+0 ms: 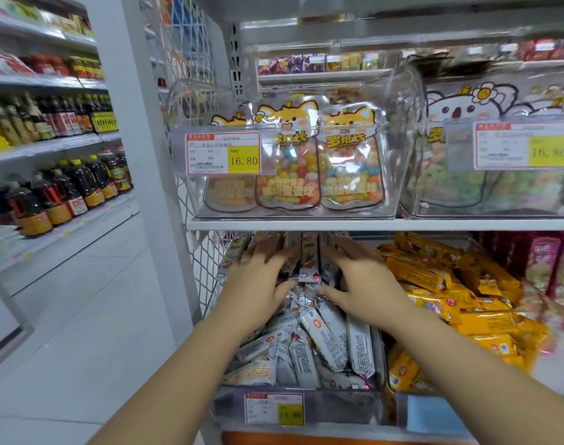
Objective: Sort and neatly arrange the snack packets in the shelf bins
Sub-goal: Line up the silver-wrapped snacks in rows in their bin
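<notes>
On the far left, dark glass-like bottles of sauce with red and yellow labels [65,194] stood in rows on white shop shelves, beside a broad white pillar [139,155]. Right of the pillar, a clear plastic upper bin [184,97] held fox-shaped transparent pouches of coloured candy balls [351,155], standing upright behind a red-and-yellow price label [223,154].

On the shelf below, a clear plastic lower bin [345,409] was filled with small white-and-grey snack packets. The left hand [258,281] lay with fingers spread and straight, flat against the left side of a short row of upright white-and-grey packets [309,261] at the back of that bin. The right hand [367,277], fingers likewise straight and slightly apart, pressed the same row from its right side, so the packets stood squeezed between both palms. Neither hand curled round a packet. Nearer the front, a loose heap of white-and-grey packets [325,338] lay jumbled at all angles.

Just right of this bin, orange-yellow snack packets [434,277] were piled untidily, with pink packets [544,261] standing farther right. Above them sat koala-shaped clear pouches [457,107].
</notes>
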Demonstrator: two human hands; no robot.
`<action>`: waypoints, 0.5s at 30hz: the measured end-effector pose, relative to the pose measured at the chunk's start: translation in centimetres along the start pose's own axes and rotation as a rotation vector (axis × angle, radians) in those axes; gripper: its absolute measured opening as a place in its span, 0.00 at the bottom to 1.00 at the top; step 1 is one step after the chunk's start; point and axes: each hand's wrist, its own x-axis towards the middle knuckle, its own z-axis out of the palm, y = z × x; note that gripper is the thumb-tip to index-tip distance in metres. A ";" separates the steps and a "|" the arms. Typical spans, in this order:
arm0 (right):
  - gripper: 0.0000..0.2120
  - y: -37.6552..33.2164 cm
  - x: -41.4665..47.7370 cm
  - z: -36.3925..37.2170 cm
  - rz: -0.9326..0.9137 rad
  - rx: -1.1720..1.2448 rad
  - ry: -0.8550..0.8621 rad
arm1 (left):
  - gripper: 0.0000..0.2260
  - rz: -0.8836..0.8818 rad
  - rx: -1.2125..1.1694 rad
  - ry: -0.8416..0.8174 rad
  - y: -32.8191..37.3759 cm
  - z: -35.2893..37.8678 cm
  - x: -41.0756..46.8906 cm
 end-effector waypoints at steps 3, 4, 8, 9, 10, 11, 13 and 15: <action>0.25 -0.5 -2.7 -0.7 0.015 -0.003 0.072 | 0.20 0.004 -0.201 -0.064 -0.2 -1.2 -3.3; 0.24 -0.6 -3.5 -0.7 0.024 -0.037 0.062 | 0.20 0.013 -0.244 -0.140 -0.3 -1.3 -4.2; 0.27 -0.7 -5.0 -0.4 0.093 -0.202 -0.103 | 0.27 0.034 -0.233 -0.663 -0.6 -1.1 -5.8; 0.28 -0.9 -5.1 -0.4 0.104 -0.219 -0.127 | 0.30 0.032 -0.217 -0.735 -0.7 -1.0 -5.9; 0.28 -1.1 -5.1 -0.4 0.110 -0.221 -0.138 | 0.32 0.025 -0.219 -0.766 -0.8 -0.9 -5.8; 0.29 -1.3 -5.1 -0.5 0.116 -0.204 -0.136 | 0.34 0.014 -0.240 -0.778 -0.9 -0.7 -5.8; 0.31 -1.5 -5.1 -0.9 0.124 -0.145 -0.116 | 0.38 -0.020 -0.270 -0.801 -1.1 -0.4 -5.6; 0.30 -1.8 -5.2 -1.3 0.104 -0.100 -0.133 | 0.42 -0.054 -0.259 -0.819 -1.3 -0.2 -5.5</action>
